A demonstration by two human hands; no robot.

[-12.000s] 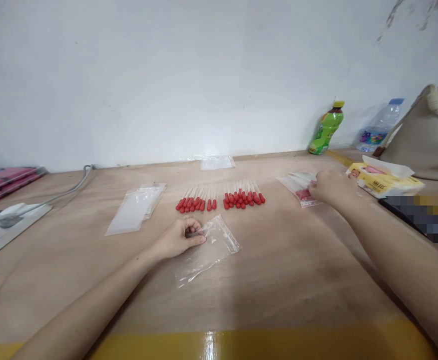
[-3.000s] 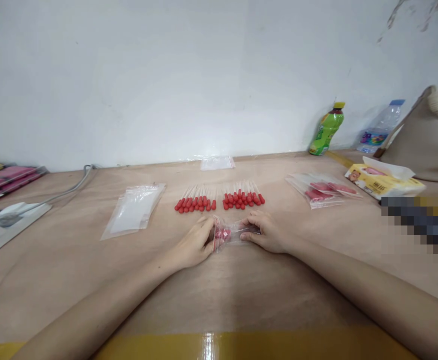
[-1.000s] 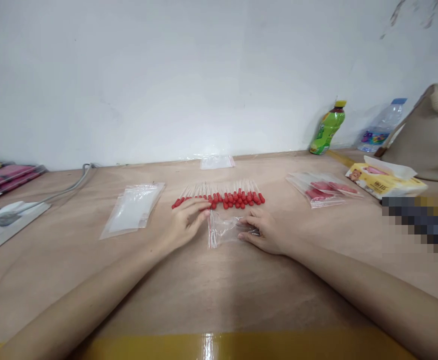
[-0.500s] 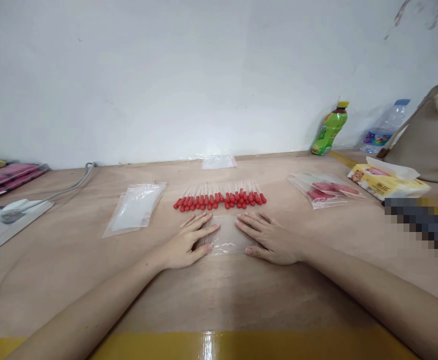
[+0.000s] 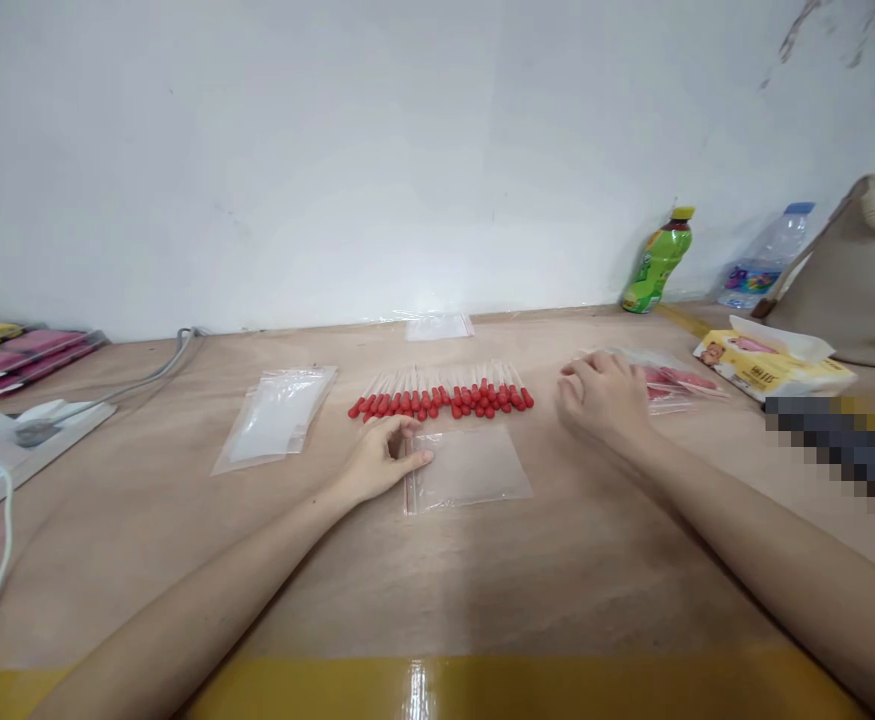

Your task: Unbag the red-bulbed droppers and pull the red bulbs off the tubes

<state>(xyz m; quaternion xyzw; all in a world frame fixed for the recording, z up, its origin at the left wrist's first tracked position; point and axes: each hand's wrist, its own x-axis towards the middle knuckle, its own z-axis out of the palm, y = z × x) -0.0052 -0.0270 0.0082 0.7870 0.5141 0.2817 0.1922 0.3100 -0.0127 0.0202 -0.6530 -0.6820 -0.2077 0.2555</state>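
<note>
A clear zip bag (image 5: 474,468) lies flat on the table in front of me. My left hand (image 5: 381,460) rests at its left edge, thumb over the red-striped zip strip, with a gap between thumb and curled fingers. Just beyond the bag runs a row of red-tipped swab-like sticks (image 5: 474,398) with pale thin stems. My right hand (image 5: 606,400) is off the bag, near the filled clear bags (image 5: 677,385) with red pieces inside. Its fingers are loosely bent and slightly blurred; nothing shows in them.
Zip bags (image 5: 276,415) lie stacked at left, and another bag (image 5: 439,326) lies by the wall. On the right stand a green bottle (image 5: 658,262), a water bottle (image 5: 767,260), a tissue pack (image 5: 771,365) and a beige handbag (image 5: 849,275). A power strip (image 5: 69,425) with cables sits left.
My right hand has lifted from the clear bag and moved right toward the filled bags. My left hand has curled its fingers and stays at the bag's left edge.
</note>
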